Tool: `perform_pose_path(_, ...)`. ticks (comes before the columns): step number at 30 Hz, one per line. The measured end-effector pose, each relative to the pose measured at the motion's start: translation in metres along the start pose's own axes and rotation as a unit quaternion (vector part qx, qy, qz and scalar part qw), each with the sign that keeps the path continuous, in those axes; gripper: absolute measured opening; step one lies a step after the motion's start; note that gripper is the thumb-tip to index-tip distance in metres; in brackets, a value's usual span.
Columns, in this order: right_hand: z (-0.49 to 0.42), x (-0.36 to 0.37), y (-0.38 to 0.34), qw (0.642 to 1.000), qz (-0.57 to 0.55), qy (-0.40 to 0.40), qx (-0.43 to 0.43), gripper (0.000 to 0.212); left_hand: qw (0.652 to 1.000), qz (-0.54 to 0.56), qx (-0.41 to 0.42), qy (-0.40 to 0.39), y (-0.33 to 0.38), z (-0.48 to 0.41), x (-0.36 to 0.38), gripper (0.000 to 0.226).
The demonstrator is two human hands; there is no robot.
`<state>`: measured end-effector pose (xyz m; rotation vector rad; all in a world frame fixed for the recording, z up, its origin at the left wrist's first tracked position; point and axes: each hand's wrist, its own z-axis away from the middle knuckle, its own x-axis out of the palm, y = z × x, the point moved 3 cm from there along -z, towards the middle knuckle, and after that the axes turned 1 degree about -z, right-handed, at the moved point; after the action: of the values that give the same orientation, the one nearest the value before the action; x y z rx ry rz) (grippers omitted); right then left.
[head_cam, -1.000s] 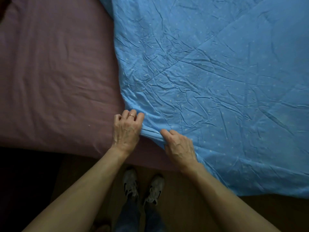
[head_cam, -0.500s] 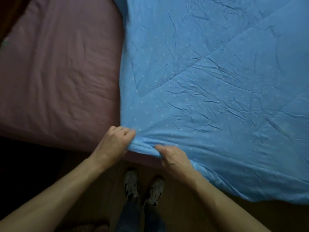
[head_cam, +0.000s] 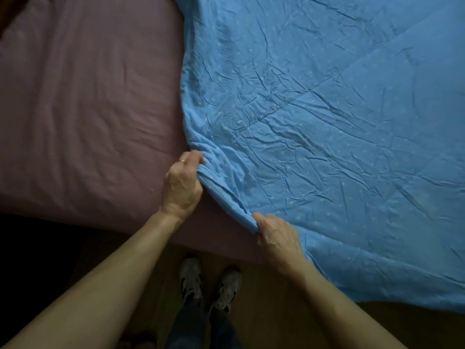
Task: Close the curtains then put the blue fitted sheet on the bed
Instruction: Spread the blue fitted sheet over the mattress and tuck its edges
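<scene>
Now | left hand (head_cam: pixel 181 186) grips blue sheet (head_cam: pixel 327 137) edge | right hand (head_cam: pixel 278 234) pinches same edge | bed (head_cam: pixel 83 109) underneath

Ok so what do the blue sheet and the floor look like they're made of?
The blue sheet looks like thin woven cloth, probably cotton, matte; it creases finely. The floor seems wood or laminate, smooth and brown; too dim to be sure.

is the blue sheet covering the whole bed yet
No, the blue sheet covers only the right part, and the bed shows bare mauve at left.
</scene>
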<state>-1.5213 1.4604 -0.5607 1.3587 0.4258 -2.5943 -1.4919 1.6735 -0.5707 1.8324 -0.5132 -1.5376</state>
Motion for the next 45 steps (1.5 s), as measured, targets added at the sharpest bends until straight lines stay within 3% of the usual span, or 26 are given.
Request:
perform_pose_path(2,-0.004,0.002,0.004,0.999,0.026,-0.007,0.018,0.004,0.993,-0.027,0.085,-0.082,0.007,0.001,0.003,0.031)
perform_pose_path(4,-0.006,0.007,0.008,0.998,0.045,-0.039,0.031,0.006,0.958,-0.157,0.193,-0.146,0.006,0.011,0.0,0.022)
perform_pose_path(6,-0.002,0.012,0.011,0.996,0.054,-0.072,0.025,0.013,0.872,-0.304,0.234,-0.304,-0.009,0.03,-0.008,0.022)
perform_pose_path(8,0.002,0.015,0.003,0.994,0.048,-0.097,0.006,0.018,0.758,-0.407,0.216,-0.462,-0.031,0.053,-0.026,0.027)
perform_pose_path(9,0.004,0.017,-0.002,0.993,0.051,-0.11,-0.003,0.02,0.723,-0.43,0.202,-0.501,-0.036,0.058,-0.036,0.028)
perform_pose_path(10,0.004,0.02,-0.007,0.991,0.054,-0.12,-0.005,0.023,0.712,-0.436,0.19,-0.517,-0.037,0.059,-0.044,0.027)
perform_pose_path(12,0.003,0.025,-0.015,0.988,0.064,-0.143,0.011,0.031,0.732,-0.402,0.168,-0.524,-0.037,0.05,-0.05,0.028)
perform_pose_path(15,-0.005,0.019,-0.032,0.995,0.014,-0.099,0.01,0.055,0.826,-0.267,0.105,-0.486,-0.043,0.027,-0.051,0.051)
perform_pose_path(17,-0.018,0.003,-0.05,0.999,-0.041,0.016,-0.019,0.056,0.912,-0.179,0.102,-0.354,-0.039,0.008,-0.05,0.053)
perform_pose_path(19,-0.034,-0.011,-0.069,0.988,-0.088,0.119,-0.046,0.052,0.951,-0.196,0.127,-0.201,-0.034,-0.011,-0.05,0.034)
perform_pose_path(21,-0.052,-0.016,-0.087,0.98,-0.122,0.142,-0.061,0.044,0.955,-0.252,0.101,-0.121,-0.036,-0.028,-0.05,0.044)
perform_pose_path(24,-0.071,-0.013,-0.111,0.98,-0.131,0.132,-0.077,0.044,0.964,-0.249,-0.006,-0.095,-0.043,-0.042,-0.046,0.062)
perform_pose_path(26,-0.078,-0.009,-0.125,0.979,-0.129,0.133,-0.084,0.044,0.965,-0.212,-0.118,-0.101,-0.053,-0.047,-0.04,0.063)
perform_pose_path(28,-0.08,-0.008,-0.135,0.975,-0.144,0.145,-0.085,0.044,0.958,-0.18,-0.17,-0.148,-0.055,-0.049,-0.03,0.054)
perform_pose_path(30,-0.083,-0.014,-0.137,0.96,-0.211,0.172,-0.064,0.045,0.963,-0.116,-0.15,-0.189,-0.041,-0.057,-0.019,0.041)
perform_pose_path(33,-0.097,-0.026,-0.109,0.893,-0.393,0.197,0.092,0.035,0.959,-0.04,-0.053,-0.275,-0.004,-0.074,0.002,0.031)
perform_pose_path(35,-0.111,-0.034,-0.07,0.863,-0.428,0.197,0.181,0.034,0.951,-0.001,-0.025,-0.308,0.016,-0.084,0.017,0.036)
perform_pose_path(38,-0.119,-0.047,-0.017,0.882,-0.369,0.193,0.219,0.04,0.974,-0.099,0.022,-0.201,0.018,-0.101,0.026,0.036)
perform_pose_path(40,-0.12,-0.052,0.001,0.92,-0.264,0.215,0.194,0.049,0.959,-0.222,0.059,-0.166,0.009,-0.105,0.03,0.038)
perform_pose_path(42,-0.122,-0.057,-0.001,0.946,-0.125,0.278,0.113,0.052,0.939,-0.271,0.121,-0.175,0.003,-0.106,0.039,0.038)
perform_pose_path(44,-0.126,-0.057,-0.016,0.948,-0.079,0.309,0.015,0.031,0.926,-0.29,0.163,-0.179,0.001,-0.108,0.049,0.035)
perform_pose_path(45,-0.128,-0.052,-0.026,0.954,-0.086,0.287,-0.027,0.019,0.919,-0.299,0.171,-0.192,-0.002,-0.108,0.053,0.037)
